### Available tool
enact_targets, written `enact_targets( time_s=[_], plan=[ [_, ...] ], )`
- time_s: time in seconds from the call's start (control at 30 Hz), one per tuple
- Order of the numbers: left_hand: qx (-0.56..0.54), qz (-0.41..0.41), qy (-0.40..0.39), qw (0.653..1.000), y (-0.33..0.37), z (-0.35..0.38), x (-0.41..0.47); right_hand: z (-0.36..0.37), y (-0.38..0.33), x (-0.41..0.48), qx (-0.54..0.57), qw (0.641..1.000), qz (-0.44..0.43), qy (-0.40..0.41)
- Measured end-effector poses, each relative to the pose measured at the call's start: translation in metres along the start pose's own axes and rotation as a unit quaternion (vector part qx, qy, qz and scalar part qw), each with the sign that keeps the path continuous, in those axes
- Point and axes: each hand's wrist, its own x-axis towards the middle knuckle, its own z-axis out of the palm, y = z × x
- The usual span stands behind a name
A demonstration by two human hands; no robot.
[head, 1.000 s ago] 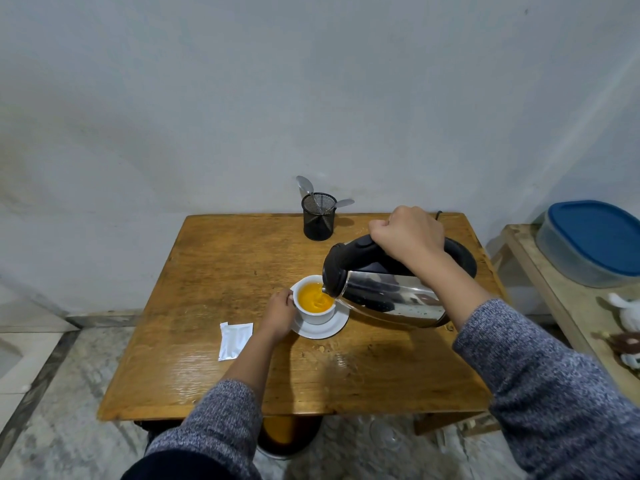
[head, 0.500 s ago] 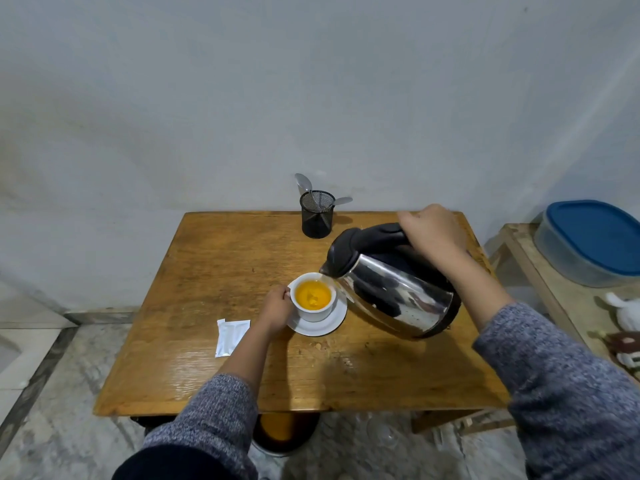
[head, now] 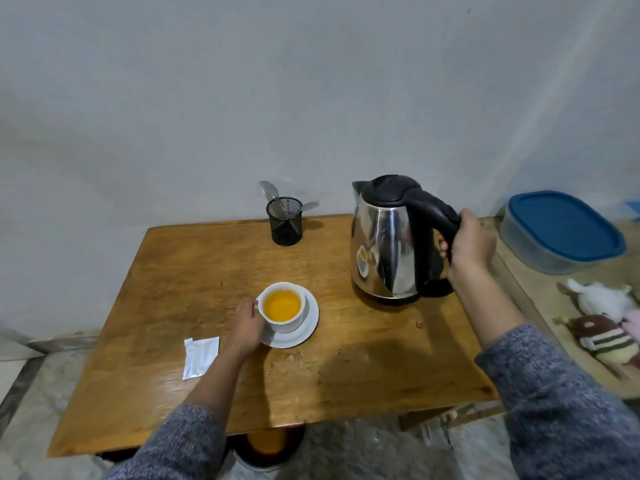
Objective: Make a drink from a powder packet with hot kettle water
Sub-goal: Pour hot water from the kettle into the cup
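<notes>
Two grey sleeves reach forward over a wooden table. Near the front left lies a white packet, flat on the wood. Just beside it, the left hand rests against a white cup, its fingers curled around the cup's left side. The cup holds orange liquid and stands on a white saucer near the middle of the table. Farther back and to the right, a steel kettle stands upright on the table, well apart from the cup. The right hand is closed around the kettle's black handle. At the far edge stands a black mesh holder with spoons in it, against a pale wall.
</notes>
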Motion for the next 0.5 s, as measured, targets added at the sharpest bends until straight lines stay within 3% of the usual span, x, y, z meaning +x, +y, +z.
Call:
enact_targets(
  time_s=[0.3, 0.5],
  plan=[
    [0.004, 0.032, 0.006, 0.999, -0.009, 0.003, 0.001, -0.001, 0.002, 0.027, 0.119, 0.982, 0.039, 0.139],
    [-0.004, 0.061, 0.017, 0.998, -0.013, 0.002, 0.001, 0.000, 0.023, 0.045, 0.089, 0.979, 0.027, 0.179]
  ],
)
